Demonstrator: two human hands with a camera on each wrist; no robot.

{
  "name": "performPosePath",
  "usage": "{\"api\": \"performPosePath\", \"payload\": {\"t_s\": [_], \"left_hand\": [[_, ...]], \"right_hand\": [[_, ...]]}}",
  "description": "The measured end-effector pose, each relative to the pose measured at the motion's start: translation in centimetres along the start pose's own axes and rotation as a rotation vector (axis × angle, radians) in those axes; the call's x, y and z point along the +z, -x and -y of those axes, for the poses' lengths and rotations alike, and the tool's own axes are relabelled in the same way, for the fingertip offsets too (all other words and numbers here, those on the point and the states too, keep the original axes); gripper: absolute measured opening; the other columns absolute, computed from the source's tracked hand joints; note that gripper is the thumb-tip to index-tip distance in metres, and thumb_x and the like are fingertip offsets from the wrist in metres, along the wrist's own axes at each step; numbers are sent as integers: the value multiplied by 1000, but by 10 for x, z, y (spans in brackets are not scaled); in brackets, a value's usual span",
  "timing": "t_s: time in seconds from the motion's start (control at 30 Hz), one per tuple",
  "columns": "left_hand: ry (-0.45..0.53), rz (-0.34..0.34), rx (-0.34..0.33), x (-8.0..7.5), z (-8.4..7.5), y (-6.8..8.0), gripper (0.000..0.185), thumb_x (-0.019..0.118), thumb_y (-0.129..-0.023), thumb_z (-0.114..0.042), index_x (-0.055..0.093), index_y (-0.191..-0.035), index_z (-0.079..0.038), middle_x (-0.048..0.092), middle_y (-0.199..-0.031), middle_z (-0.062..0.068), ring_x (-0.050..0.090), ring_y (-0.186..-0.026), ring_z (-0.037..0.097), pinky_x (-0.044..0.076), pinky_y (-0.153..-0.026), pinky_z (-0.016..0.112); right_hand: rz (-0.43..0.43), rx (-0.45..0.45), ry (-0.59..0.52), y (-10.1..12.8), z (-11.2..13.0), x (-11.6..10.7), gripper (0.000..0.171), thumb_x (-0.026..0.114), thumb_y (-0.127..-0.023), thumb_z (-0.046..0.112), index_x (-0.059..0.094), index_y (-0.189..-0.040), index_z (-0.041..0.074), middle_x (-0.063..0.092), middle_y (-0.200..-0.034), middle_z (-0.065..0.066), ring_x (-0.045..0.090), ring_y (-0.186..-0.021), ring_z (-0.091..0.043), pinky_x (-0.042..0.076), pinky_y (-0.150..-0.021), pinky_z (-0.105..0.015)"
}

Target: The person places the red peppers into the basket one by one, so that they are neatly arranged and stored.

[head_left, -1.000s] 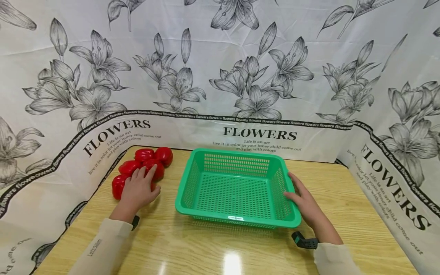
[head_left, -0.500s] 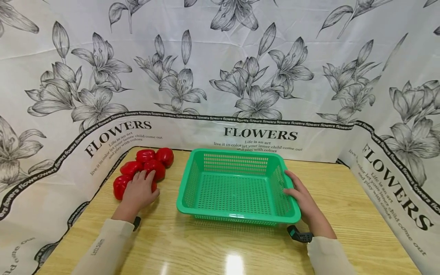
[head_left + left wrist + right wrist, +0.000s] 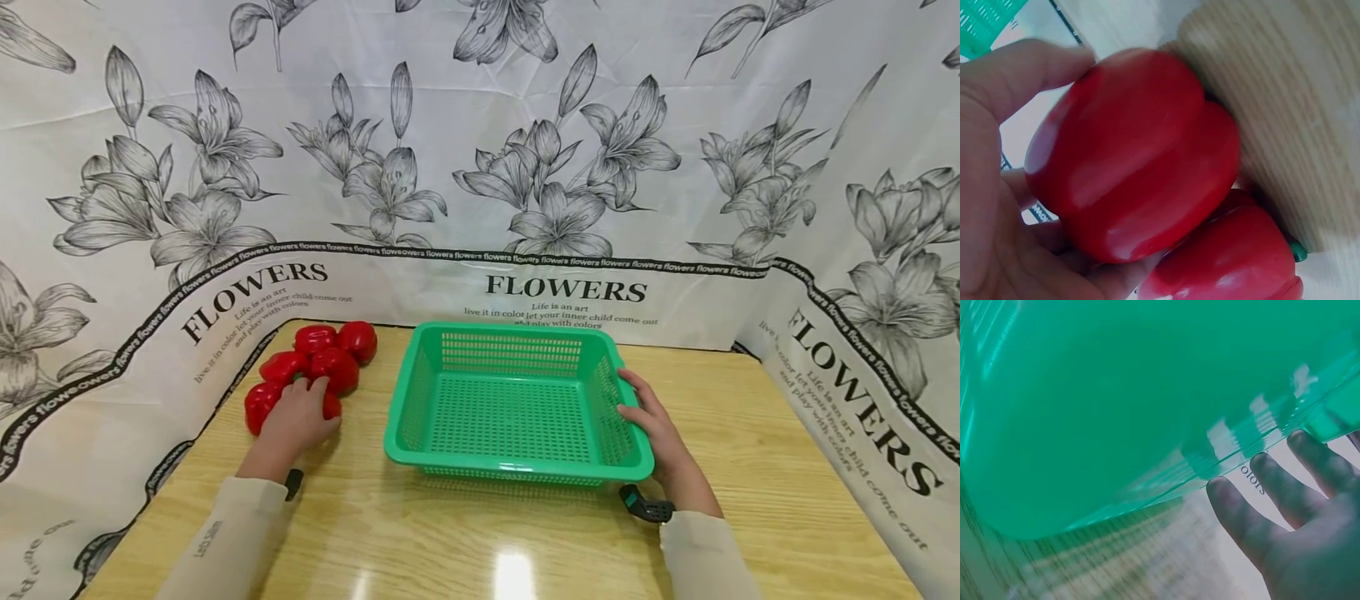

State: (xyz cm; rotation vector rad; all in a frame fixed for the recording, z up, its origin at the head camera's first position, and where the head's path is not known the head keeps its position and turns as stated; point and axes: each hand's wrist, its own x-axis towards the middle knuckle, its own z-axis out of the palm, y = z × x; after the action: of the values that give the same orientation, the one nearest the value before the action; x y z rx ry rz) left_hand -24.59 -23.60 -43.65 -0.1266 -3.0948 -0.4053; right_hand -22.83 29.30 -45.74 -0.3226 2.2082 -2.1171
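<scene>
My left hand [image 3: 294, 421] grips a red bell pepper [image 3: 1132, 156], thumb on one side and fingers curled round the other. In the head view the hand covers most of that pepper. Several more red bell peppers [image 3: 335, 371] lie grouped just beyond and beside it. One of them, a lower pepper [image 3: 1225, 262] with a green stem, sits close by in the left wrist view. At the right end of a green plastic basket [image 3: 517, 473], my right hand [image 3: 663, 437] holds the rim, the thumb over the inner edge and the fingers along the outside wall.
The basket stands on a light wooden table [image 3: 420, 542], its perforated floor bare. A white curtain [image 3: 405, 287] printed with flowers and lettering encloses the table's back and sides. Each wrist wears a black strap device, such as the right wrist mount [image 3: 645, 505].
My left hand's spread fingers have drawn in and bent down round the pepper. My right hand has shifted slightly left and away from me, still at the basket's rim.
</scene>
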Motion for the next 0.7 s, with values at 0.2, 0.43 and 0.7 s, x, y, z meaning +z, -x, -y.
{"api": "performPosePath", "payload": {"t_s": [0.2,0.43,0.7], "left_hand": [[7,44,4,-2,1,0,70,77,-75,-23,47,-135,-5,47,-128,28,43,-112,47,49,-88,62],[25,88,10,-3,3,-1,71,81,-72,-22,49,-134,-8,49,-126,26,45,-111,45,50,-86,62],[64,122,2,-7,5,-3,76,83,-71,-26,47,-135,-8,50,-127,27,48,-112,46,48,-88,63]], "right_hand": [[0,-1,-10,-1,-1,1,55,40,-103,18,18,-153,23,19,-150,-10,51,-111,-9,52,-83,-28],[3,-8,-51,-2,-3,2,54,40,-103,18,19,-153,24,23,-147,-6,53,-111,-11,54,-83,-30],[-13,1,-60,-1,-4,2,55,41,-102,20,19,-153,24,21,-150,-7,53,-112,-10,54,-83,-29]]}}
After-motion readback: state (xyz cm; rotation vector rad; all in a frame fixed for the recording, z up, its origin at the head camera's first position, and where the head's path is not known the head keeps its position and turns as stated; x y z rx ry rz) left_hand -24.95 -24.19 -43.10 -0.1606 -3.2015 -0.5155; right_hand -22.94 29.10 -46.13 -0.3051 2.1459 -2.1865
